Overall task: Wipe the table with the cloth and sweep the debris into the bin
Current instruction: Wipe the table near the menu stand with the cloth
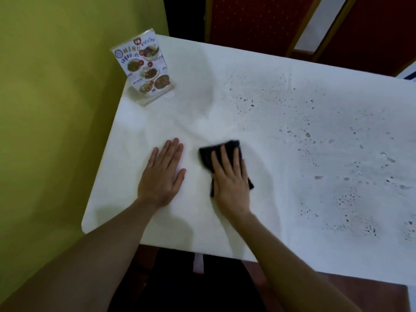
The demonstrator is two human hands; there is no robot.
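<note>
A dark cloth (206,156) lies on the white table (258,102), near its left end. My right hand (230,180) presses flat on the cloth with straight fingers; most of the cloth is hidden under the palm. My left hand (163,176) rests flat on the bare tabletop just left of the cloth, fingers straight, holding nothing. Several dark specks and pale smears of debris (333,154) are scattered over the right half of the table, well to the right of the cloth. No bin is in view.
A standing menu card in a clear holder (145,67) occupies the table's far left corner. A yellow-green wall (51,109) runs along the left edge. Red panels (254,19) stand beyond the far edge. The near table edge is at my body.
</note>
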